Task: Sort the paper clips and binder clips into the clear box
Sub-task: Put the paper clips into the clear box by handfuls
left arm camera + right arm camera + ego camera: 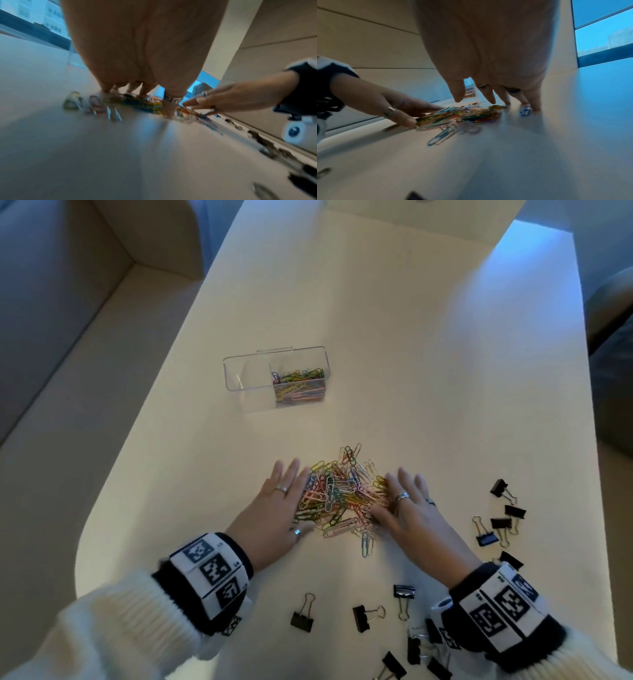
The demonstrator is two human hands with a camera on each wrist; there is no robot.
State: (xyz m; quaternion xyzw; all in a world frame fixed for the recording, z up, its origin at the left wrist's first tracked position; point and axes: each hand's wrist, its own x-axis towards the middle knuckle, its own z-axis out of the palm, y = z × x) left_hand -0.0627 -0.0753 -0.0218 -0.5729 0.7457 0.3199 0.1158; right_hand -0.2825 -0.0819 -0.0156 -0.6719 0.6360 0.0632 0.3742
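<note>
A heap of coloured paper clips [342, 494] lies on the white table between my two hands. My left hand [281, 501] lies flat with straight fingers against the heap's left side. On the right side my right hand [404, 501] does the same, fingers spread. The heap [462, 115] in the right wrist view is hemmed in by both hands, as it is in the left wrist view [147, 105]. A clear box [274, 378] with two compartments stands further back; its right compartment holds paper clips, its left one looks bare. Black binder clips [500, 518] lie scattered to the right, more [366, 616] near the front.
The white table [411, 354] has a rounded front-left corner and open surface behind the heap. Beige upholstery [68, 320] borders it on the left, a dark seat [613, 354] on the right.
</note>
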